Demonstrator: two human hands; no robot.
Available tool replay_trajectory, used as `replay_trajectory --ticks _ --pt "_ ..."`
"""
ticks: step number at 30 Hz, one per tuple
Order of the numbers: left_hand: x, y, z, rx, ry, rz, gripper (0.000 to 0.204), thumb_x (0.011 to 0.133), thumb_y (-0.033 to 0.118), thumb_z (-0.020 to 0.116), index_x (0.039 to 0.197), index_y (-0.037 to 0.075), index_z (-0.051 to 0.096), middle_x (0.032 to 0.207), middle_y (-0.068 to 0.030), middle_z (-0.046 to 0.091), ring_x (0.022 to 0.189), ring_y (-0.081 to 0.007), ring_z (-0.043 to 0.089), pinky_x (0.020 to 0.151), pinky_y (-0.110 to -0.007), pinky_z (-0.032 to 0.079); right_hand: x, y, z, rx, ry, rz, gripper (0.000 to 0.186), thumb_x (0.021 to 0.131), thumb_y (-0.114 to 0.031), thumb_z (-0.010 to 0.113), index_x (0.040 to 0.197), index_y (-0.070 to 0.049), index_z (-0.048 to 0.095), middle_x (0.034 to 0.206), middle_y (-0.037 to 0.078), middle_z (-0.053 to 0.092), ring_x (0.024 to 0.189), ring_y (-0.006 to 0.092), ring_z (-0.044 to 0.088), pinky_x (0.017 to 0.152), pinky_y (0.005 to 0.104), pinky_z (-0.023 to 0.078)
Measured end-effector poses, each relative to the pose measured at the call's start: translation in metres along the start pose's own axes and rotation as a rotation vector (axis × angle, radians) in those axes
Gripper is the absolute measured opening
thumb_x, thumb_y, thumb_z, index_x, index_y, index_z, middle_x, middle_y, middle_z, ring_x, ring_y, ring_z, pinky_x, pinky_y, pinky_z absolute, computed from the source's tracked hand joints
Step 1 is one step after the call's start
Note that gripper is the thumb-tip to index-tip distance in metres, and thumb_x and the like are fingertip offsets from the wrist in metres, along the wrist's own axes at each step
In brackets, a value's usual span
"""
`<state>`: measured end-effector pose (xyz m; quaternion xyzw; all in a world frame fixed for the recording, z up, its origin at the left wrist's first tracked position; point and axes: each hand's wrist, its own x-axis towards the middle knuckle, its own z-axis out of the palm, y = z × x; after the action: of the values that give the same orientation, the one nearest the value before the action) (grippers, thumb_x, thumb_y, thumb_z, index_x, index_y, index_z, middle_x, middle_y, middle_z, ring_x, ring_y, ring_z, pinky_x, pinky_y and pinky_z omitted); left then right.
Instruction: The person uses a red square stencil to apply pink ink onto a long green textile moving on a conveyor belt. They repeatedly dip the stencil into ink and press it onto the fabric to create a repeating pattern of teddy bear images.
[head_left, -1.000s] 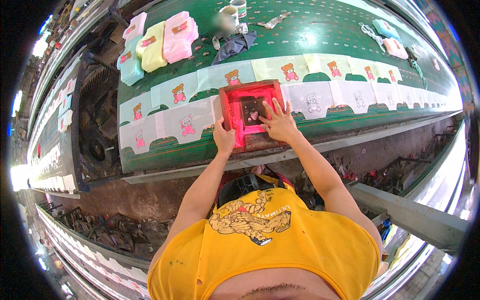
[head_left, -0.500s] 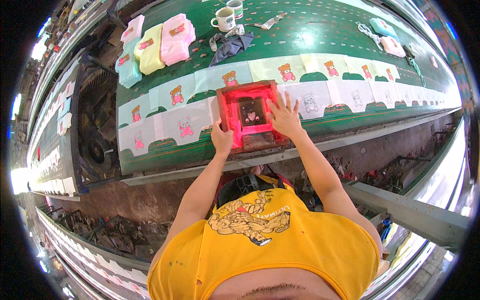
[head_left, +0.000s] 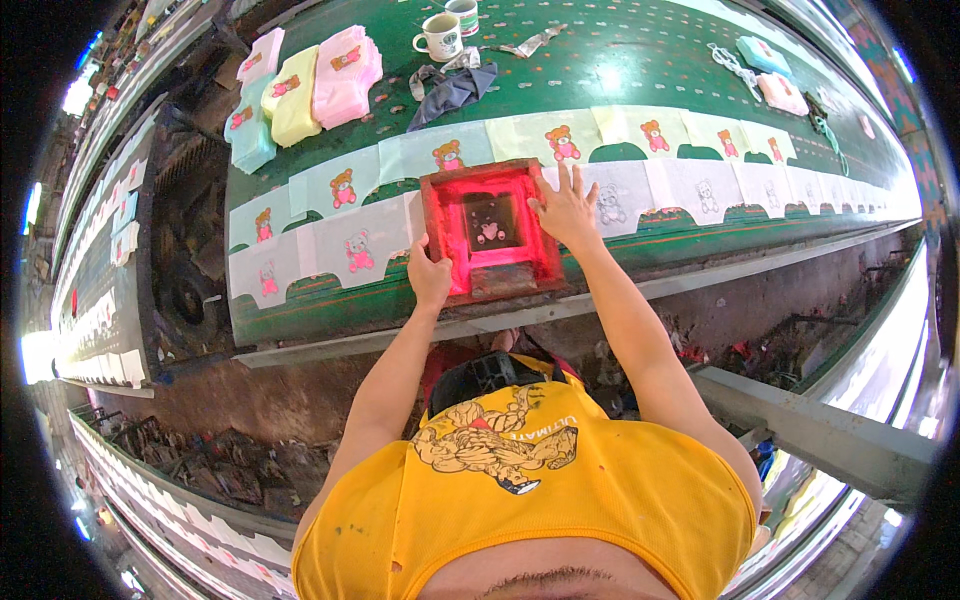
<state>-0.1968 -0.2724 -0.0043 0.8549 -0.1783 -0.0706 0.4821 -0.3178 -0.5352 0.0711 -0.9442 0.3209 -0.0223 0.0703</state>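
Observation:
A square wooden printing screen (head_left: 523,177), stained red and pink, has a dark centre window with a small bear pattern; it sits over a row of white cloth pieces (head_left: 330,235) on the green table (head_left: 620,95). My left hand (head_left: 428,270) grips its left side, thumb toward the inside. My right hand (head_left: 565,210) lies at its right side with fingers spread. Behind runs a row of pale blue and yellow pieces (head_left: 520,133) printed with brown-and-pink bears. The white pieces left of the screen carry pink bears; those to the right show mostly pale outlines.
Folded pastel stacks (head_left: 343,100) lie back left, two mugs (head_left: 435,40) and a dark rag (head_left: 450,95) at centre back, small bundles (head_left: 780,90) and cord at right. A metal rail (head_left: 680,280) edges the table; a grey beam (head_left: 810,430) is at lower right.
The screen and both my hands have shifted a little to the left in view. My right hand has moved from over the screen's window out to its right edge, fingers still spread.

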Motion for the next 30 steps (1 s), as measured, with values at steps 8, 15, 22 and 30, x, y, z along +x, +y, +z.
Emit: replay_trajectory --ticks 8,15,22,30 --pt "0.002 0.002 -0.002 0.001 -0.009 0.013 0.055 0.073 0.001 0.068 0.126 -0.008 0.057 0.126 -0.0279 0.065 0.122 -0.0403 0.062 0.106 -0.043 0.048 -0.051 0.001 -0.003 0.237 0.128 -0.192 0.040 0.091 -0.038 0.071 0.121 -0.010 0.068 0.141 0.017 0.054 0.134 0.0392 0.047 0.106 0.0605 0.042" --pt "0.002 0.008 -0.002 0.018 0.005 0.035 0.055 0.073 0.002 0.069 0.126 -0.007 0.057 0.127 -0.0280 0.065 0.123 -0.0407 0.062 0.106 -0.043 0.047 -0.122 -0.042 -0.003 0.359 0.027 -0.562 0.034 0.082 -0.020 0.074 0.111 -0.004 0.067 0.112 0.012 0.064 0.114 0.0338 0.059 0.097 0.0475 0.049" --pt "0.002 0.003 -0.002 -0.013 -0.003 0.043 0.056 0.074 0.000 0.070 0.127 -0.007 0.057 0.127 -0.0276 0.065 0.123 -0.0399 0.061 0.106 -0.043 0.047 -0.111 -0.054 0.031 0.374 0.162 -0.490 0.035 0.076 -0.002 0.066 0.111 -0.001 0.065 0.112 0.015 0.064 0.111 0.0349 0.061 0.099 0.0447 0.050" --pt "0.001 -0.005 0.000 -0.075 -0.045 -0.022 0.058 0.074 0.001 0.070 0.130 -0.006 0.056 0.131 -0.0270 0.063 0.126 -0.0409 0.059 0.109 -0.043 0.045 -0.017 -0.058 0.042 0.374 0.264 -0.478 0.030 0.075 0.003 0.065 0.105 -0.001 0.065 0.109 0.015 0.066 0.108 0.0365 0.062 0.095 0.0465 0.052"
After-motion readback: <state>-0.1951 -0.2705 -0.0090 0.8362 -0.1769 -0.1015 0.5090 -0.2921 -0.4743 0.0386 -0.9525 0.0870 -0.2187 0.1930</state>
